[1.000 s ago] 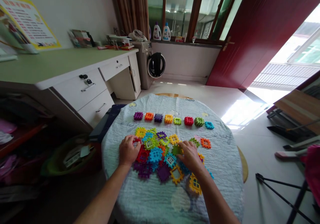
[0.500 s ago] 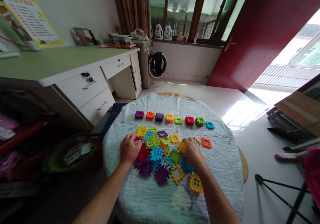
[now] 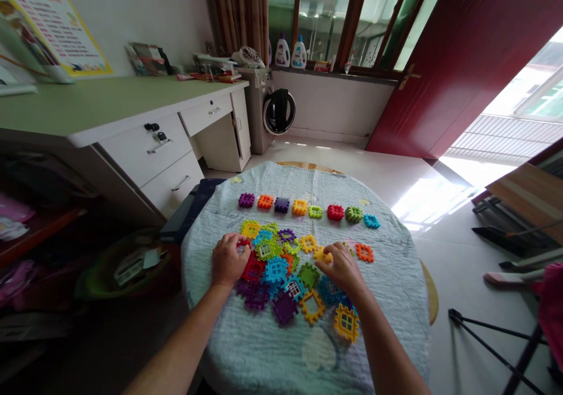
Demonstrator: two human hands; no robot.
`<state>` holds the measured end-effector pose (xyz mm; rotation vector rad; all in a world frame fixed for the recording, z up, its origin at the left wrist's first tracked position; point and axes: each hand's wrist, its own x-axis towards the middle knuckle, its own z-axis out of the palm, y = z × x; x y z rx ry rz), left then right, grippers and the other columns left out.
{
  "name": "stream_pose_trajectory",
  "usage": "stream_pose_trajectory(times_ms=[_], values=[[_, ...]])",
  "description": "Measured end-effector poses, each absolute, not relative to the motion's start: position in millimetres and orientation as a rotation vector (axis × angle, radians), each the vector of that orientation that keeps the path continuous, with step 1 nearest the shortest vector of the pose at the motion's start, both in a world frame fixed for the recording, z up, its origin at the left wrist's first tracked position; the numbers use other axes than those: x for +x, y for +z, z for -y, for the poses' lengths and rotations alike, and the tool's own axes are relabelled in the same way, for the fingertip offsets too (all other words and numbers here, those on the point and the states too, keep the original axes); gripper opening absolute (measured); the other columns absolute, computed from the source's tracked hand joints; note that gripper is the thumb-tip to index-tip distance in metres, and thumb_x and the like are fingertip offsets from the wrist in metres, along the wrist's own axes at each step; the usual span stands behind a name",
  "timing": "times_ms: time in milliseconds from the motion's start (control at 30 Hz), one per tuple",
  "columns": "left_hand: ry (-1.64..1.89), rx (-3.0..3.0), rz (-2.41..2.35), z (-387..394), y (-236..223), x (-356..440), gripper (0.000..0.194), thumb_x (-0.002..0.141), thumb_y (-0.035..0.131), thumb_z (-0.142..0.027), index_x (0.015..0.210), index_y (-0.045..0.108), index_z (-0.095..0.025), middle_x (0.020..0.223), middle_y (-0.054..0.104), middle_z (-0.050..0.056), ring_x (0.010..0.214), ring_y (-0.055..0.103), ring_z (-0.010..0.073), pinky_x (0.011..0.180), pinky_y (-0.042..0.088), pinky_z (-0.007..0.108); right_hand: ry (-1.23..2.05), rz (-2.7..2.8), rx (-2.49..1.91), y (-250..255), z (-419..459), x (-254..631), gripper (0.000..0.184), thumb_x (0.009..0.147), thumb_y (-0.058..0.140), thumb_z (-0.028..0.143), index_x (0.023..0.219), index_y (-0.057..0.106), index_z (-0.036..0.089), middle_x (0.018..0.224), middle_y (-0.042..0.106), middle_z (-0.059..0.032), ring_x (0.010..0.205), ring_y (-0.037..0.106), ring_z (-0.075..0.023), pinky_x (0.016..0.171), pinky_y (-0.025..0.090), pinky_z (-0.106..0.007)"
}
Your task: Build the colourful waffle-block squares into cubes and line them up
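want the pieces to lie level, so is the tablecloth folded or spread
Spread: the tablecloth lies out under the pieces, and the table shows past it only at the far and right edges.

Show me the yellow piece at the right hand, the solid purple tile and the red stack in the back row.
Yellow piece (image 3: 321, 256): head view, on its visible face.
Solid purple tile (image 3: 285, 308): head view, middle of its face.
Red stack (image 3: 335, 212): head view, visible middle.

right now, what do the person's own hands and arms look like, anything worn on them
The left hand and right hand are both ungloved. No sleeve, watch or bracelet shows on either forearm. No rings can be made out.
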<state>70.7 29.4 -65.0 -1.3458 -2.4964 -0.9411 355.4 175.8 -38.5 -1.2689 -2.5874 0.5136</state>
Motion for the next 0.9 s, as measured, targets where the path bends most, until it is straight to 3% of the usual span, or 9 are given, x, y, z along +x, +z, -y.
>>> stream_pose_trajectory(times_ms=[133,333,600,900], values=[[-0.949,-1.342,2.499,-29,-64,72,0.014,0.076,0.052,-0.028,0.084,0.060,-0.020,0.095,0.064,0.008,0.094,0.059,0.0259,0.087,0.046,0.040,0.378,2.595,-1.364,-39,-180,352,0.038,0.077,0.066,0.043,0.106,0.062,0.020,0.105,0.061,-0.0108,0.103,0.052,-0.0274,0.090,0.038,-0.035],[-0.959,-1.343,2.505,-29,-65,71,0.014,0.077,0.052,-0.027,0.085,0.060,-0.020,0.096,0.064,0.008,0.095,0.059,0.0256,0.089,0.046,0.040,0.346,2.689,-1.426,-38,-184,343,0.029,0.075,0.064,0.033,0.099,0.064,0.019,0.100,0.059,-0.0119,0.095,0.051,-0.0263,0.085,0.038,-0.034],[-0.985,-1.339,2.509,-29,-64,71,0.012,0.077,0.052,-0.026,0.085,0.060,-0.020,0.096,0.063,0.009,0.095,0.059,0.0255,0.089,0.046,0.039,0.491,2.818,-0.990,-16,-205,312,0.059,0.068,0.059,0.013,0.126,0.056,0.023,0.123,0.052,-0.0089,0.109,0.044,-0.0246,0.094,0.036,-0.035],[-1.005,-1.332,2.523,-29,-64,72,0.012,0.077,0.054,-0.026,0.085,0.059,-0.020,0.097,0.063,0.008,0.096,0.059,0.0258,0.091,0.046,0.041,0.533,3.016,-0.905,-26,-213,299,0.056,0.071,0.062,0.013,0.126,0.059,0.024,0.122,0.053,-0.0100,0.109,0.046,-0.0249,0.093,0.038,-0.036]])
